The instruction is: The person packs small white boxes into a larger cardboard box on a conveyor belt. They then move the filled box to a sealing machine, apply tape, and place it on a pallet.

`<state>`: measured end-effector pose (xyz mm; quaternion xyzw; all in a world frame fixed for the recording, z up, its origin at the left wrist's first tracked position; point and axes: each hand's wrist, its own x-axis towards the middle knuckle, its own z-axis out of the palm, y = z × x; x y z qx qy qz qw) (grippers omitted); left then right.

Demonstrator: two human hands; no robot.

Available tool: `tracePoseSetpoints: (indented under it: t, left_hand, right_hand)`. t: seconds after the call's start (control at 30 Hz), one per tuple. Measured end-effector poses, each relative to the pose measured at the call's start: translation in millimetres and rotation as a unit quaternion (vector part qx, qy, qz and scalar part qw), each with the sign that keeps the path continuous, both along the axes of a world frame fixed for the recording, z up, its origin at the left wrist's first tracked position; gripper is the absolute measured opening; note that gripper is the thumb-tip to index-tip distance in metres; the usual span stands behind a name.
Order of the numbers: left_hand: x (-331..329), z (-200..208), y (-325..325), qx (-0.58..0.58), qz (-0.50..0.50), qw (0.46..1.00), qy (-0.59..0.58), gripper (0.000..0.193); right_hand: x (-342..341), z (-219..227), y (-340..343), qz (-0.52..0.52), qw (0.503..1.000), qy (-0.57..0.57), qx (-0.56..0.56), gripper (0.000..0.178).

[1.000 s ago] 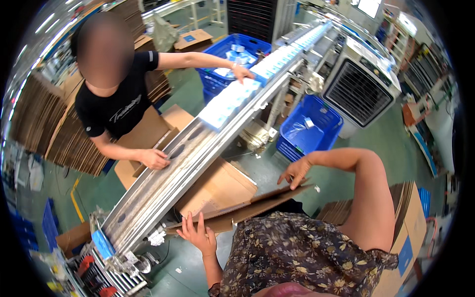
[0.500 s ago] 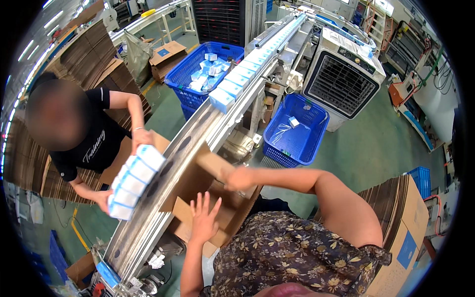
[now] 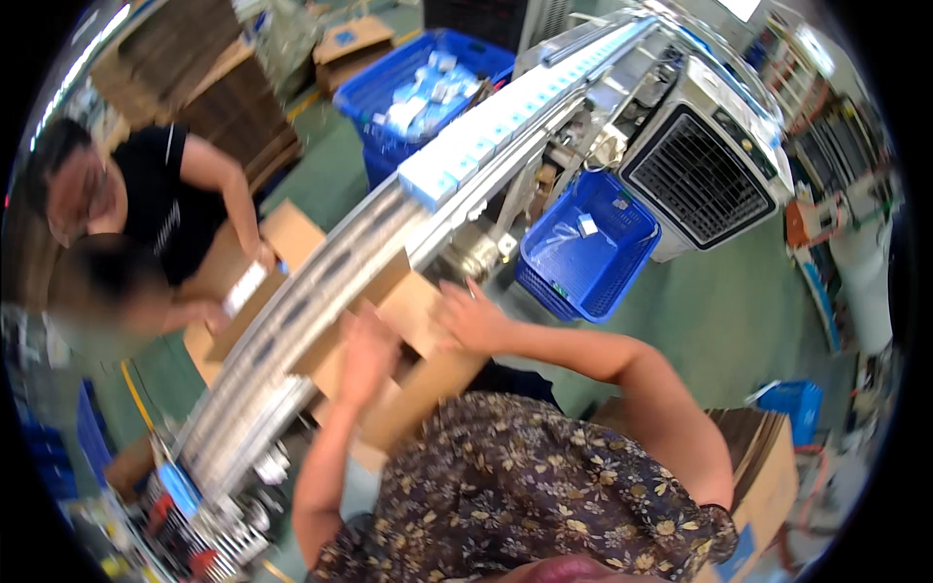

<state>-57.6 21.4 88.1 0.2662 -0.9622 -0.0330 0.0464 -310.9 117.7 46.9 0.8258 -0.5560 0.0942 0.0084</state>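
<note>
An open cardboard box (image 3: 428,387) stands in front of me, close to the near side of the conveyor (image 3: 374,233). Its flaps are up, and part of its inside is behind my arms. My left hand (image 3: 369,352) is over the left flaps; motion smears its fingers. Against the right-hand flap (image 3: 412,311) lies my right hand (image 3: 470,319), its fingers somewhat apart and nothing plainly gripped. Across the conveyor, a co-worker's hands hold white-and-blue small boxes (image 3: 245,290) at another open carton (image 3: 292,236).
A row of small white-and-blue boxes (image 3: 428,181) lines the conveyor's far stretch. Beyond it stands a blue basket (image 3: 362,109) of loose boxes. At right are another blue basket (image 3: 554,291) and an air cooler (image 3: 700,175). Flat cardboard (image 3: 768,476) is stacked beside me.
My right hand has loosened from the flap and lies against it; my left hand has moved left with its fingers bent. The co-worker's row of boxes has gone down into the far carton.
</note>
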Motion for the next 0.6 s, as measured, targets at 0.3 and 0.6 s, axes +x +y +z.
tracePoseSetpoints:
  t: [0.3, 0.6]
  left_hand:
    - [79, -98, 151, 0.089, 0.339, 0.933, 0.079, 0.074]
    - [341, -124, 236, 0.176, 0.730, 0.656, 0.076, 0.064]
  right_hand:
    - [25, -130, -28, -0.411, 0.491, -0.723, 0.259, 0.086]
    - [130, -249, 26, -0.255, 0.843, -0.276, 0.385, 0.075]
